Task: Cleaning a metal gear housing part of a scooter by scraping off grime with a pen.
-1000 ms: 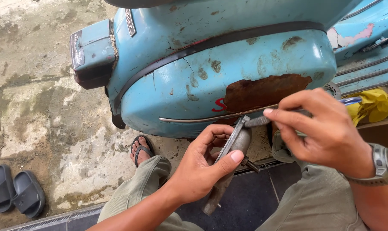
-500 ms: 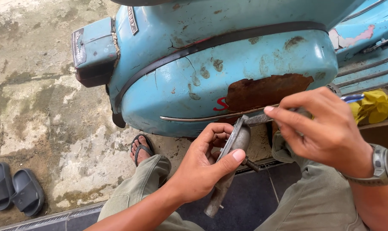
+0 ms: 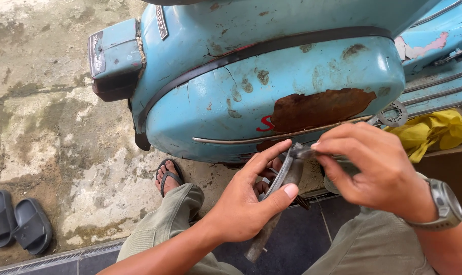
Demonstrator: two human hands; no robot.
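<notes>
Nearest, olive trousers point(image 3: 180, 219) over both knees. Just above, left hand point(image 3: 246, 203) clenched around a curved grey metal part point(image 3: 284, 175) — thumb across its outer face, fingers behind, long lower end pointing down toward the dark tiled step point(image 3: 292, 244). Right hand point(image 3: 376, 170), wristwatch point(image 3: 445, 203) on its wrist, pinching the part's top end between thumb and fingertips. Beyond, a sandalled foot point(image 3: 169, 175) on stained concrete point(image 3: 52, 137). Farther, a pale blue scooter side panel point(image 3: 272, 97) with a rust patch point(image 3: 317, 108) and chrome strip point(image 3: 241, 138) — yellow cloth point(image 3: 435, 132) at right. Far left, a pair of dark slides point(image 3: 17, 224).
</notes>
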